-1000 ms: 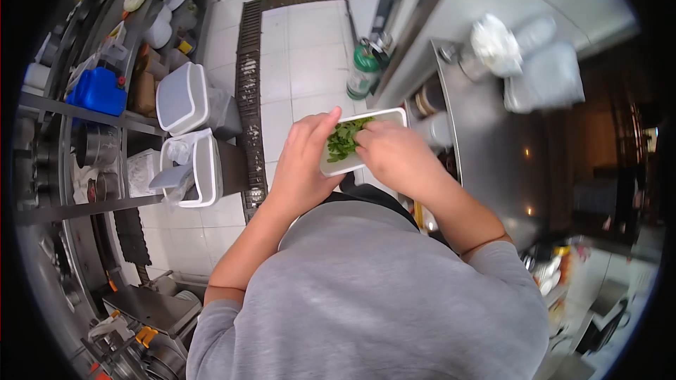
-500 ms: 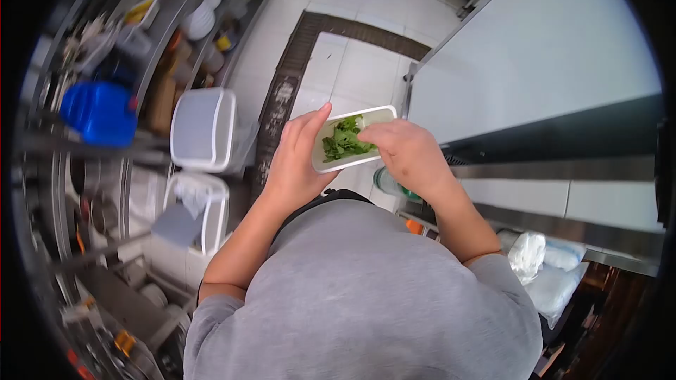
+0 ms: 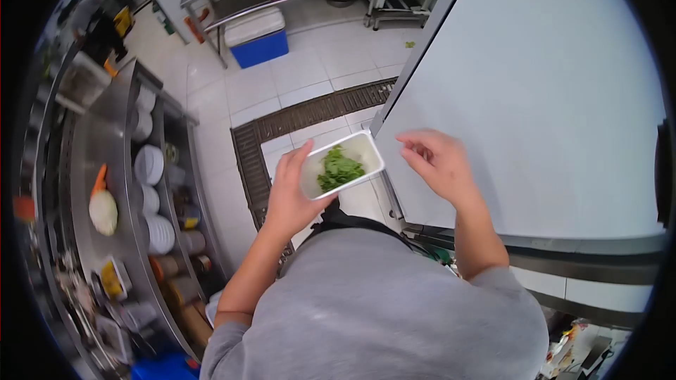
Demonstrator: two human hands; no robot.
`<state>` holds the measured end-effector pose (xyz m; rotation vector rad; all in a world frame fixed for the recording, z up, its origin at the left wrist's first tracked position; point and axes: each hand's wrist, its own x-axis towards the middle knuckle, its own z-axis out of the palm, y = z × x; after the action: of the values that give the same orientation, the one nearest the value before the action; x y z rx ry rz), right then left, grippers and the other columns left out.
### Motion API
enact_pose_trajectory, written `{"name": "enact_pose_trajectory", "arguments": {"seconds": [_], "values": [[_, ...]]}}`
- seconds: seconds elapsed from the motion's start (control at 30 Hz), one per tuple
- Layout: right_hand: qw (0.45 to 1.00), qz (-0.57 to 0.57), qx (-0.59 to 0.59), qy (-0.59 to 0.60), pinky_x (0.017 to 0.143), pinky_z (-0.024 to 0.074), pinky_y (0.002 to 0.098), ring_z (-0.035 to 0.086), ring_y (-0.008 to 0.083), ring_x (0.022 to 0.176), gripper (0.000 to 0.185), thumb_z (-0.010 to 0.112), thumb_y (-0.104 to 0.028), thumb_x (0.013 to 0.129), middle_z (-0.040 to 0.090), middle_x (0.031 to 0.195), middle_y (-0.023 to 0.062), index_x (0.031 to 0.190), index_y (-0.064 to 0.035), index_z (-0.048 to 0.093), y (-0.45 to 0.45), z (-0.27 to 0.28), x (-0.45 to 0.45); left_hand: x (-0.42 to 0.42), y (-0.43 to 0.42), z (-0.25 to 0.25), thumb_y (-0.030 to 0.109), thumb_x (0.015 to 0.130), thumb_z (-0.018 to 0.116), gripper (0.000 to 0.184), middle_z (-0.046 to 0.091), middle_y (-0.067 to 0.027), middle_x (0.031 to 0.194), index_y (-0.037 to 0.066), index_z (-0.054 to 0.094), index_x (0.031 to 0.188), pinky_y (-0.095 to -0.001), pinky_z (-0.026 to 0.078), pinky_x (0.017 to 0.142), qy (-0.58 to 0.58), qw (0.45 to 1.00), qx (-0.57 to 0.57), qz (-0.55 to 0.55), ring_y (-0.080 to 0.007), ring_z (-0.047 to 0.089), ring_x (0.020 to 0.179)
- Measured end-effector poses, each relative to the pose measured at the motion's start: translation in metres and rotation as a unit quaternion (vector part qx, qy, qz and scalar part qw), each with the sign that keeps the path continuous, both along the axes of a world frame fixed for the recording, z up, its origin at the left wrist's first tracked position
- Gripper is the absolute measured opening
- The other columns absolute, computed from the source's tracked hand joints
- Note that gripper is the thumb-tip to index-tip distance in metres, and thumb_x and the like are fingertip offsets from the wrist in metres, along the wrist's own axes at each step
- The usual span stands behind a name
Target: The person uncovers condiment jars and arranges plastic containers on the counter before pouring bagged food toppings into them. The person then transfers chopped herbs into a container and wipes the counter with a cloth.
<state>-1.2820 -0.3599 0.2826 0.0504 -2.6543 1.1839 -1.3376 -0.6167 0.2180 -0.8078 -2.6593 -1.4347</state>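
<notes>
My left hand [image 3: 290, 193] is closed around the near left end of a white rectangular plastic tub [image 3: 375, 153], thumb along the near side and fingers on the far side. Loose green herb leaves [image 3: 340, 169] lie inside the tub, which tilts toward me. To the right of it, clear of the rim, my right hand [image 3: 440, 162] hangs in the air with fingers half bent and apart from the thumb. Nothing shows between those fingers.
A large white cabinet door [image 3: 535, 98] stands close on the right. Along the left runs a steel counter [image 3: 91, 141] with a carrot [image 3: 99, 180], a pale round vegetable [image 3: 103, 212] and bowls [image 3: 149, 165] on its lower shelf. Ahead are a floor drain grate [image 3: 317, 111] and a blue cooler [image 3: 260, 49].
My right hand has come out of the tub and moved right, its fingers loosening. The left hand still holds the tub. The view has turned, bringing more floor and counter into sight.
</notes>
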Motion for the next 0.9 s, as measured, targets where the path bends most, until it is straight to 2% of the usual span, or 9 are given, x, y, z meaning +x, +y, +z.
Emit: {"name": "enact_pose_trajectory", "arguments": {"seconds": [0.1,0.13,0.2,0.27,0.47,0.63,0.7,0.8,0.9], "values": [[0.983,0.158,0.022,0.093,0.064,0.052,0.0323,0.065,0.0258,0.074,0.02,0.068,-0.013,0.077,0.066,0.086,0.01,0.095,-0.0054,0.065,-0.024,0.041,-0.111,-0.076,0.006,0.004,0.01,0.06,0.081,0.084,0.051,-0.016,0.119,0.007,0.042,0.135,-0.0393,0.042,0.094,0.039,0.999,-0.021,0.023,-0.034,0.049,0.111],[0.918,0.311,0.085,0.229,0.063,0.0517,0.0373,0.064,0.03,0.075,0.023,0.067,-0.017,0.074,0.066,0.088,0.0101,0.095,-0.0071,0.064,-0.043,0.063,-0.154,-0.1,0.003,0.005,0.012,0.062,0.081,0.082,0.051,-0.0156,0.119,0.007,0.043,0.134,-0.0398,0.042,0.094,0.061,0.997,-0.028,0.025,-0.0336,0.05,0.111],[0.878,0.422,0.094,0.207,0.053,0.047,0.0417,0.062,0.0305,0.063,0.02,0.067,-0.028,0.063,0.062,0.069,0.0107,0.07,-0.0095,0.064,-0.103,0.114,-0.207,-0.156,-0.013,-0.034,0.016,0.063,0.08,0.078,0.052,-0.0144,0.118,0.007,0.045,0.132,-0.0411,0.041,0.096,-0.034,0.979,-0.197,-0.037,-0.0326,0.05,0.11],[0.9,0.286,0.061,0.324,0.049,0.0466,0.0412,0.062,0.0295,0.061,0.015,0.066,-0.023,0.062,0.061,0.061,0.0098,0.065,-0.0088,0.064,-0.183,0.125,-0.238,-0.201,-0.007,-0.028,0.017,0.063,0.08,0.078,0.052,-0.0144,0.118,0.007,0.046,0.132,-0.0411,0.04,0.096,-0.011,0.991,-0.127,0.041,-0.0323,0.05,0.11],[0.849,0.419,0.176,0.268,0.049,0.0465,0.043,0.062,0.0294,0.061,0.012,0.065,-0.02,0.063,0.062,0.063,0.0099,0.065,-0.0079,0.064,-0.154,0.15,-0.379,-0.358,0.021,-0.017,0.019,0.063,0.081,0.077,0.051,-0.0144,0.117,0.006,0.047,0.131,-0.0413,0.039,0.097,-0.002,0.986,-0.015,0.163,-0.0316,0.05,0.11],[0.901,0.34,0.215,0.162,0.049,0.0465,0.0445,0.062,0.0293,0.061,0.01,0.064,-0.017,0.064,0.063,0.064,0.01,0.065,-0.0072,0.065,-0.087,0.14,-0.517,-0.54,0.025,-0.024,0.018,0.059,0.083,0.082,0.05,-0.0148,0.116,0.005,0.046,0.131,-0.041,0.039,0.097,0.044,0.998,-0.029,0.015,-0.0316,0.049,0.11],[0.925,0.357,0.007,0.131,0.054,0.0483,0.0457,0.063,0.0318,0.066,0.01,0.061,-0.014,0.068,0.065,0.07,0.0131,0.067,-0.0058,0.066,-0.013,0.09,-0.589,-0.613,0.051,-0.029,0.015,0.057,0.083,0.085,0.05,-0.0153,0.117,0.006,0.045,0.132,-0.0411,0.039,0.097,0.055,0.997,-0.035,-0.03,-0.0324,0.049,0.11],[0.993,0.115,0.014,-0.022,0.068,0.0482,0.0403,0.06,0.0326,0.076,0.024,0.065,-0.016,0.076,0.061,0.083,0.0136,0.097,-0.0064,0.061,0.082,-0.001,-0.646,-0.699,0.105,0.003,0.01,0.054,0.084,0.087,0.05,-0.0164,0.12,0.006,0.045,0.132,-0.0407,0.039,0.098,0.045,0.994,-0.054,-0.086,-0.0338,0.048,0.112],[0.976,-0.108,-0.083,-0.168,0.066,0.0476,0.027,0.06,0.0137,0.074,0.022,0.071,-0.01,0.074,0.064,0.08,0.0059,0.094,-0.0029,0.064,0.177,-0.057,-0.662,-0.788,0.146,0.001,0.008,0.056,0.083,0.086,0.05,-0.0164,0.122,0.007,0.045,0.133,-0.0406,0.038,0.099,0.071,0.989,-0.045,-0.122,-0.0338,0.048,0.114]]}}
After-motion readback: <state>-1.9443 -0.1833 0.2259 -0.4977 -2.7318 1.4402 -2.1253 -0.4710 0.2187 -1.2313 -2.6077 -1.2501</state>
